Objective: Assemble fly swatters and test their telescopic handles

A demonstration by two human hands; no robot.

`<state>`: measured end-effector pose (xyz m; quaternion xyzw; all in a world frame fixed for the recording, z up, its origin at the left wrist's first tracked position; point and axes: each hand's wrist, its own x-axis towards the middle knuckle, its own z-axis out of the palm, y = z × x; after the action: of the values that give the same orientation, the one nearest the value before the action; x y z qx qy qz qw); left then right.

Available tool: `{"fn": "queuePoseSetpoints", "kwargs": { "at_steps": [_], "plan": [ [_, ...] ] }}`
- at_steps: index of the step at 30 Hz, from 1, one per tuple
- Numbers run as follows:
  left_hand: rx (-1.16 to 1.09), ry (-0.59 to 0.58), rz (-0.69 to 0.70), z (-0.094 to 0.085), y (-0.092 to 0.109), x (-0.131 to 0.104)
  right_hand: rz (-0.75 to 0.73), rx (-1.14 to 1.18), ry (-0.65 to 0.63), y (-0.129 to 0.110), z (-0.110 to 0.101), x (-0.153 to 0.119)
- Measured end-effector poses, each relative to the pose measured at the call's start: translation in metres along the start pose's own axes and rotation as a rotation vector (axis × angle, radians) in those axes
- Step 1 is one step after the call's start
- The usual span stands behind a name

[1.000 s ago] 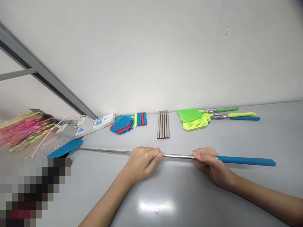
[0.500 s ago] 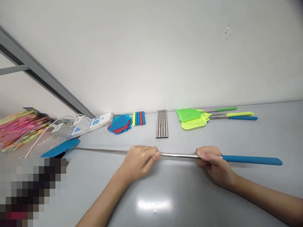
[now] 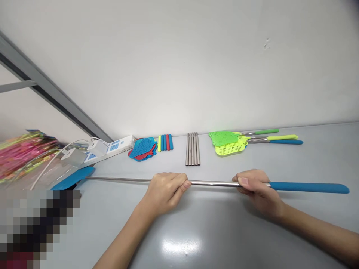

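Note:
A fly swatter (image 3: pixel 214 183) with a long, thin metal rod lies crosswise in both my hands, just above the table. Its blue head (image 3: pixel 74 178) is at the far left, its blue grip (image 3: pixel 310 187) at the right. Near the rod's middle, my left hand (image 3: pixel 167 191) is closed around the metal. My right hand (image 3: pixel 259 192) pinches the rod just left of the blue grip. Beyond my hands lie several bare metal rods (image 3: pixel 193 149), several coloured handle grips (image 3: pixel 165 142) and a pile of blue and red swatter heads (image 3: pixel 143 148).
Swatters with green, yellow and blue grips (image 3: pixel 228 144) lie together at the back right, near the wall (image 3: pixel 196 67). At the left a white power strip (image 3: pixel 113 148) carries plugged-in chargers and cables. Pink and yellow bagged items (image 3: pixel 28 155) sit beyond it.
My right hand has moved to the right with the blue grip, and more rod shows between my hands. My left hand keeps its hold in nearly the same place.

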<state>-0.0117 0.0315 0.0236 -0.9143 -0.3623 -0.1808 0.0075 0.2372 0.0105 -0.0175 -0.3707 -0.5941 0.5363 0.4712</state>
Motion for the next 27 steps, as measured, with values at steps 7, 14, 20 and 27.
{"fn": "queuePoseSetpoints", "kwargs": {
  "at_steps": [7,14,20,27],
  "plan": [
    [0.042,0.002,-0.013,-0.003,0.001,-0.001,0.007,-0.147,-0.16,-0.008,-0.012,0.001],
    [0.08,-0.05,0.006,-0.001,0.0,-0.003,0.099,-0.16,-0.193,-0.007,-0.016,-0.006],
    [0.088,-0.075,-0.014,-0.003,-0.002,-0.004,0.11,-0.077,-0.162,0.001,-0.016,-0.006],
    [0.093,-0.084,-0.039,-0.005,-0.003,-0.005,0.154,0.14,-0.153,0.012,-0.013,-0.007]
  ]
}}
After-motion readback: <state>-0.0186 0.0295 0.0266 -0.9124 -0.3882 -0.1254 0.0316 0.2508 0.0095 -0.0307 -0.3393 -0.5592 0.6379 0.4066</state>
